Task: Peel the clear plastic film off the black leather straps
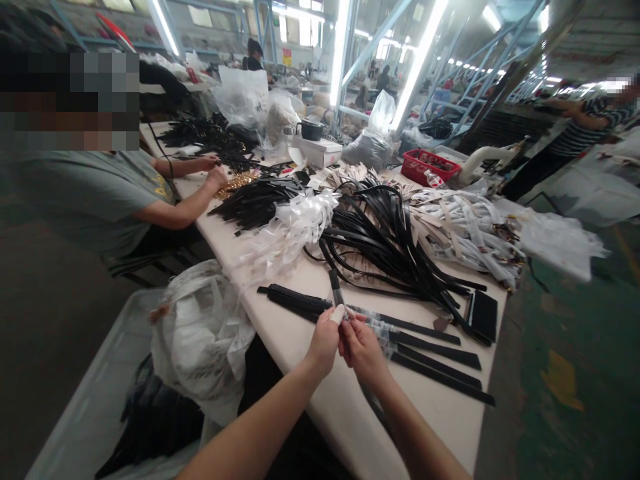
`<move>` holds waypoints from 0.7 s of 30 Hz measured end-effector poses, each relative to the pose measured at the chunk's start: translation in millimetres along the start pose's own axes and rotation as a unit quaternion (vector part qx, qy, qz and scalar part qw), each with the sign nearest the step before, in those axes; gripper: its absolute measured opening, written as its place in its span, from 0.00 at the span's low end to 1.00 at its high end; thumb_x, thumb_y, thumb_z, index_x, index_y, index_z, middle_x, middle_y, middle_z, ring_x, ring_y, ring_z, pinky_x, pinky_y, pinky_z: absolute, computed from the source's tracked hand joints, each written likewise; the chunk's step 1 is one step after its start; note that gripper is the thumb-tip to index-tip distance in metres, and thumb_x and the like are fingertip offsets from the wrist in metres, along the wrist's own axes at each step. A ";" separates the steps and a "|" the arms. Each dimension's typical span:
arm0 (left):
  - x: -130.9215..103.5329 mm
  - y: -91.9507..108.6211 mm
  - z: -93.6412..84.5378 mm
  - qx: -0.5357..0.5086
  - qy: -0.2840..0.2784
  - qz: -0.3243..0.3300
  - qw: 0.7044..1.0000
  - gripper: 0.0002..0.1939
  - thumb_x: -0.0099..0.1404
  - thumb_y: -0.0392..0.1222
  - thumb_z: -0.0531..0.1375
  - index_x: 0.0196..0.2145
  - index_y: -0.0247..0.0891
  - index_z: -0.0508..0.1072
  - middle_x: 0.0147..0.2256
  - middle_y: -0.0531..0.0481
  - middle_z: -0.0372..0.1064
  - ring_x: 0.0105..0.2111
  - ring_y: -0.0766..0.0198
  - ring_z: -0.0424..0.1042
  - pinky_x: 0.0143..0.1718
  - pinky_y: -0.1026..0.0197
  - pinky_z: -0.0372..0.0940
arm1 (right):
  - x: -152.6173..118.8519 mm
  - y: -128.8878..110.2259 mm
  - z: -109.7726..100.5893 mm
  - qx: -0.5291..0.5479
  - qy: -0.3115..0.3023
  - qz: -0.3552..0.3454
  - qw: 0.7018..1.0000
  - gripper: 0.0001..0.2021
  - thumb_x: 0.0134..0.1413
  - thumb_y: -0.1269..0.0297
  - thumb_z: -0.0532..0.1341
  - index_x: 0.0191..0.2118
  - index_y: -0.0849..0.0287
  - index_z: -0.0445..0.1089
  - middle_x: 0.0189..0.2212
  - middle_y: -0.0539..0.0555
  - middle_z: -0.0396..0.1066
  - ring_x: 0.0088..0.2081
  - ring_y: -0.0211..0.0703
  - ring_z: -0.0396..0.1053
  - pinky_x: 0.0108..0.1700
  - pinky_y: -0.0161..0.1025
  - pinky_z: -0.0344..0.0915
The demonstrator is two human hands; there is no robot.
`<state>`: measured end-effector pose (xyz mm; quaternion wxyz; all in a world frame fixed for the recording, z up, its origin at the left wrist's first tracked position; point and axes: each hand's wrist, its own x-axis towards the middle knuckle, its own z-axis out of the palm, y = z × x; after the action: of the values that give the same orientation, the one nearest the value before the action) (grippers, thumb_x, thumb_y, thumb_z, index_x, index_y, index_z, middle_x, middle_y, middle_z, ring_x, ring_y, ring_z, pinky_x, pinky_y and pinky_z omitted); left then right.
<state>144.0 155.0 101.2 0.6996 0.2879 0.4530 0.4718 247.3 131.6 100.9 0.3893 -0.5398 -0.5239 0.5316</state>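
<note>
My left hand and my right hand meet over the near part of the table, their fingers closed on a black strap. Clear plastic wraps part of this strap, whose short end sticks up past my fingertips and whose other part hangs below my right hand. Beneath and beyond my hands lie several flat black straps, side by side, with clear plastic around their middles. Farther back sits a large bundle of long black straps, curled and overlapping.
Clear plastic sleeves, white straps, a red basket and a white box stand or lie across the table. A person works at the left. A bin with plastic bags stands beside the table's left edge.
</note>
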 end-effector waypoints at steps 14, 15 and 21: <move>8.0 2.4 -18.9 0.136 -0.162 0.041 0.977 0.18 0.65 0.54 0.59 0.32 0.35 0.77 0.30 0.43 0.75 0.30 0.57 0.73 0.34 0.59 0.65 | 97.1 -79.7 -70.3 -0.057 0.056 -0.129 0.988 0.19 0.59 0.50 0.60 0.32 0.62 0.78 0.26 0.51 0.74 0.26 0.35 0.65 0.28 0.31 0.59; 11.1 0.8 -22.4 0.138 -0.179 0.022 0.974 0.18 0.64 0.54 0.59 0.33 0.35 0.77 0.30 0.42 0.76 0.30 0.57 0.74 0.33 0.59 0.65 | 94.2 -82.5 -80.3 -0.051 0.080 -0.131 0.987 0.19 0.60 0.49 0.60 0.33 0.62 0.78 0.25 0.51 0.73 0.24 0.33 0.63 0.25 0.30 0.56; 27.6 -7.8 -28.2 0.176 -0.239 -0.032 0.954 0.19 0.60 0.56 0.63 0.34 0.34 0.78 0.33 0.39 0.77 0.29 0.58 0.75 0.30 0.60 0.66 | 64.4 -88.6 -140.7 0.002 0.229 -0.137 0.964 0.20 0.57 0.48 0.63 0.33 0.64 0.77 0.19 0.50 0.69 0.16 0.30 0.54 0.17 0.30 0.46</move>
<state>125.5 176.6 72.8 0.7405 0.4964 0.3571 0.2789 364.7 227.0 195.3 0.5692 -0.5696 -0.4881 0.3367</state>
